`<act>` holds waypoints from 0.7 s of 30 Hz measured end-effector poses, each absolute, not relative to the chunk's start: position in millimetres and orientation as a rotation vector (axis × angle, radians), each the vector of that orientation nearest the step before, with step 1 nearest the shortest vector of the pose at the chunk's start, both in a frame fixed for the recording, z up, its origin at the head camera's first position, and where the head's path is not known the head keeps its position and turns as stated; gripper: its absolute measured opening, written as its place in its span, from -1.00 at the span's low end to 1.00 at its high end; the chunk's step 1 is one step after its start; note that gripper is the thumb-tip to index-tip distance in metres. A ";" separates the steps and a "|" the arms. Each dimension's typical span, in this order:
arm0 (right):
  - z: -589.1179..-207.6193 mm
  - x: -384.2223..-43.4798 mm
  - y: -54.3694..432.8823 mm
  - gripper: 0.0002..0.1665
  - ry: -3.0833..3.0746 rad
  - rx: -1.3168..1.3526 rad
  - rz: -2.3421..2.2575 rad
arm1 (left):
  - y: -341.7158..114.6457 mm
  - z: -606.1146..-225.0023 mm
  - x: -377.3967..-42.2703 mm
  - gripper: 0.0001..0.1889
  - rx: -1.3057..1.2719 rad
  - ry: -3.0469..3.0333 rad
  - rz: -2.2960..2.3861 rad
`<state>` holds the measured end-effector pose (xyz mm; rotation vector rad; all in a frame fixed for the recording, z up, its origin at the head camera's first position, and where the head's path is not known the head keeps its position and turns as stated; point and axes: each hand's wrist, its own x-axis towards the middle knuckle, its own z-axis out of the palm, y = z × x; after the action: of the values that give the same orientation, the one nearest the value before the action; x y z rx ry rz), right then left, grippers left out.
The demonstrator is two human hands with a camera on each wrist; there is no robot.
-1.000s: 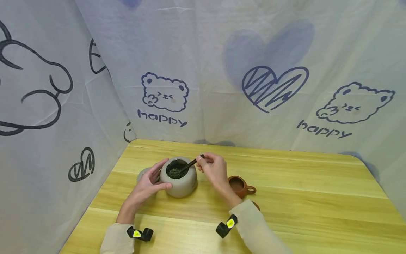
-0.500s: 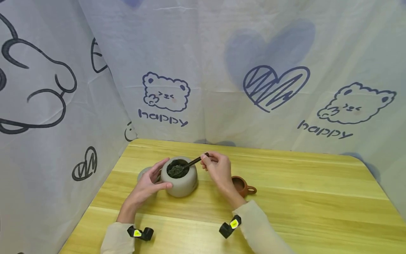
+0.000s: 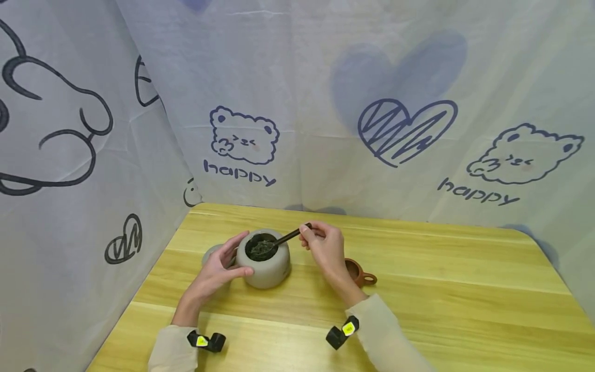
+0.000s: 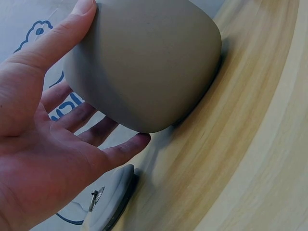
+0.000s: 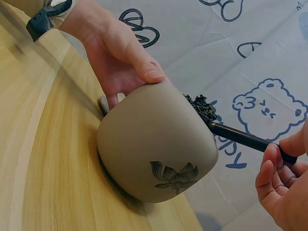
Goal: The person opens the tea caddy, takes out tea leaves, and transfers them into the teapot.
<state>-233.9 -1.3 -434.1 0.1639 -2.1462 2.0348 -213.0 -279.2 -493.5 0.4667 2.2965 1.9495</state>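
A round grey ceramic jar (image 3: 266, 274) stands on the table, its wide mouth showing dark green tea leaves (image 3: 260, 249). My left hand (image 3: 215, 272) holds it from the left, thumb on the near side and fingers around the far side. Between thumb and fingers, my right hand (image 3: 328, 249) pinches the handle end of a black tea scoop (image 3: 289, 236). The scoop slants down to the jar's mouth. In the right wrist view, a clump of leaves (image 5: 202, 107) sits at the scoop's tip by the rim. The scoop's bowl is mostly hidden.
Left of the jar, partly behind my left hand, lies a grey lid (image 4: 113, 199) with a small metal fitting. A brown clay cup (image 3: 369, 279) with a handle stands beside my right forearm, partly covered by it. Printed cloth hangs behind the wooden table (image 3: 465, 289).
My right hand has drawn the scoop a little to the right and outward from the jar's mouth. The left hand and the jar have stayed nearly still.
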 end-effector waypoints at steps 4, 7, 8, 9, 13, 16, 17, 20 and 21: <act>-419.3 -223.7 -0.1 -0.82 -2.156 0.157 2.031 | -279.5 -493.7 -213.0 -0.08 0.476 2.287 1.958; -406.7 -214.1 1.3 -0.82 -2.142 0.169 2.034 | -279.8 -493.6 -213.2 -0.08 0.480 2.279 1.964; -403.8 -211.4 1.9 -0.82 -2.135 0.173 2.037 | -280.0 -493.5 -213.3 -0.08 0.481 2.277 1.965; -402.2 -209.7 2.4 -0.82 -2.127 0.176 2.039 | -280.2 -493.4 -213.3 -0.08 0.481 2.274 1.966; -401.4 -207.0 4.8 -0.82 -2.119 0.185 2.026 | -281.0 -493.2 -212.8 -0.07 0.476 2.275 1.960; -407.8 -209.7 6.7 -0.80 -2.119 0.180 2.015 | -281.6 -492.9 -211.9 -0.07 0.477 2.276 1.957; -412.5 -212.2 7.5 -0.80 -2.116 0.177 2.015 | -281.9 -492.9 -211.7 -0.07 0.477 2.276 1.956; -425.2 -219.0 9.9 -0.80 -2.099 0.167 2.017 | -282.8 -493.0 -211.1 -0.07 0.481 2.268 1.959; -428.6 -220.7 10.6 -0.80 -2.092 0.164 2.019 | -283.2 -493.1 -211.0 -0.07 0.483 2.265 1.960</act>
<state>-220.7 10.6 -428.6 0.1638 -2.0920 2.0195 -211.0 -283.2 -493.1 0.4830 2.2654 1.9604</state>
